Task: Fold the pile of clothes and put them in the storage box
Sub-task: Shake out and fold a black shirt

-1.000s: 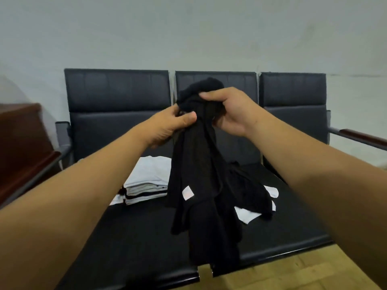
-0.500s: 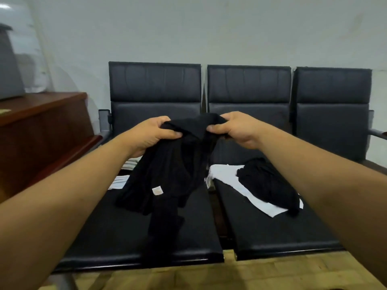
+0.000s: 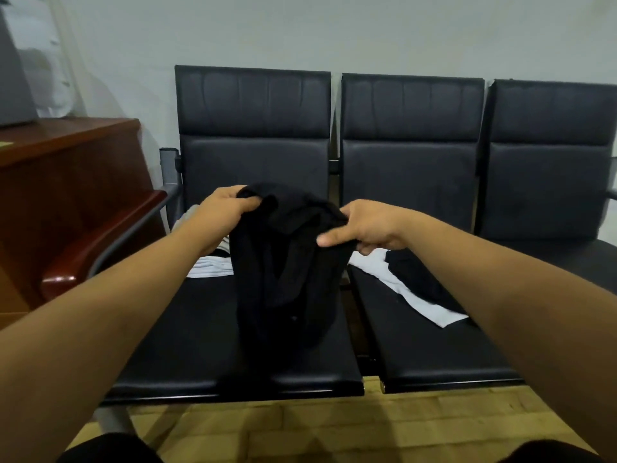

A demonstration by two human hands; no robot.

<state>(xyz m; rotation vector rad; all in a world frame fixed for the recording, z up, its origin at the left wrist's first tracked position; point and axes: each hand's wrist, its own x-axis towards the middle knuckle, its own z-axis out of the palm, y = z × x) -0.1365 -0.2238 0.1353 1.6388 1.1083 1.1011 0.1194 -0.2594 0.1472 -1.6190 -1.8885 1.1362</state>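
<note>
Black, limp knit garment (image 3: 283,279) hangs from both my hands over the left black padded leatherette seat (image 3: 187,345), its lower end bunched on the cushion. My left hand (image 3: 223,208) is closed on one top corner, my right hand (image 3: 364,225) pinches the other, thumb over the cloth; I judge this is to let it drape flat for folding. Soft folded white and black clothes (image 3: 210,265) lie behind it; crumpled white and black cloth (image 3: 414,289) waits on the middle seat. No storage box shows.
</note>
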